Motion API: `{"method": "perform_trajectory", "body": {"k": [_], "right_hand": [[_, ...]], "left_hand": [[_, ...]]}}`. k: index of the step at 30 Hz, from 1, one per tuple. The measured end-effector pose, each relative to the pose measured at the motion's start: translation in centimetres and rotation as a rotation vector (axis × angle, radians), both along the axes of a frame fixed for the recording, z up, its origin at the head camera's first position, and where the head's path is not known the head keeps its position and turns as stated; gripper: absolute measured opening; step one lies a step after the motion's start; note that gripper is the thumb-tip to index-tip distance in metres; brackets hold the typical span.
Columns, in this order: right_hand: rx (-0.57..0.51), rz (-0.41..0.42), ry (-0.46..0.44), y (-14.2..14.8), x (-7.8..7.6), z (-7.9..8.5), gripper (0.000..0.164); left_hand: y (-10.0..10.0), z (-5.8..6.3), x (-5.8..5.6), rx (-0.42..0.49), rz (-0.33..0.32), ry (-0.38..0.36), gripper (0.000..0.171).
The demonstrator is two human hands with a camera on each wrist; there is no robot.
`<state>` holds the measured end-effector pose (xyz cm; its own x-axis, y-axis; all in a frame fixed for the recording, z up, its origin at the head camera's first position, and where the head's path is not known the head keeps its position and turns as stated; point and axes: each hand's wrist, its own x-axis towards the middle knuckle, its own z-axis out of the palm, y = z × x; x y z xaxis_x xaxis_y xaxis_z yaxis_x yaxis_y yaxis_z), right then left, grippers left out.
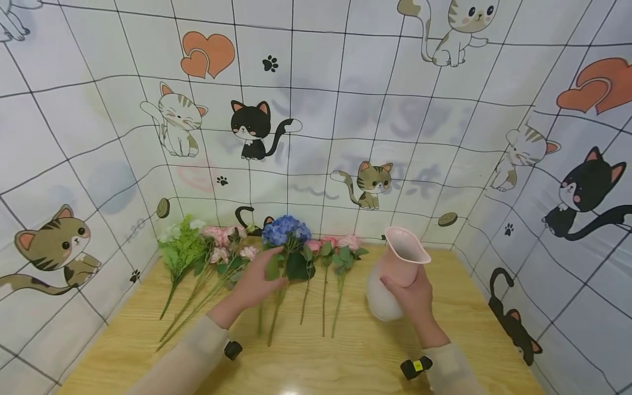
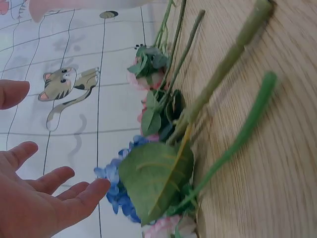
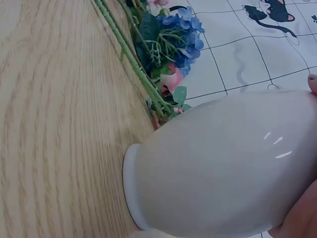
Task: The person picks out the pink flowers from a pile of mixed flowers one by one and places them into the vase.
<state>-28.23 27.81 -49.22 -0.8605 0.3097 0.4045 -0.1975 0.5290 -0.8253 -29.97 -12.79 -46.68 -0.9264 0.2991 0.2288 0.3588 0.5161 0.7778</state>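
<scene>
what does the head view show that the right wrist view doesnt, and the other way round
Only the head view: the left hand, the pink neck of the vase, and the leafy green foliage at the far left of the flowers.

Only the right wrist view: a clear look at the pale foot ring under the vase, which is hard to make out from the head.

Both: the vase's pale body, part of the right hand holding it, the blue flower, the wooden table and the cat-print wall covering.
</scene>
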Motion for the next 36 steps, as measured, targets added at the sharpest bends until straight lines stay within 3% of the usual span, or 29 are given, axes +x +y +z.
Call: {"method": "perform_trajectory", "body": {"k": [10, 19, 28, 36], "right_hand": [[0.005, 0.002, 0.008, 0.1, 0.1, -0.3, 0.09], [-0.004, 0.018, 0.003, -0.1, 0.3, -0.1, 0.089], [-0.005, 0.013, -0.02, -0.3, 0.3, 0.0, 0.091], [-0.006, 0.004, -0.005, -0.3, 0.3, 0.1, 0.09]], "left_hand": [[-4.3, 0.0, 0.1, -0.042, 0.128, 0.102, 0.078], [-8.5, -0.4, 0.6, -0.072, 0.22, 0.074, 0.079], [-11.8, -1.3, 0.9, -0.131, 0.277, -0.025, 0.083], [-14.5, -2.3, 2.1, -0.2, 0.256, -0.098, 0.085]]}}
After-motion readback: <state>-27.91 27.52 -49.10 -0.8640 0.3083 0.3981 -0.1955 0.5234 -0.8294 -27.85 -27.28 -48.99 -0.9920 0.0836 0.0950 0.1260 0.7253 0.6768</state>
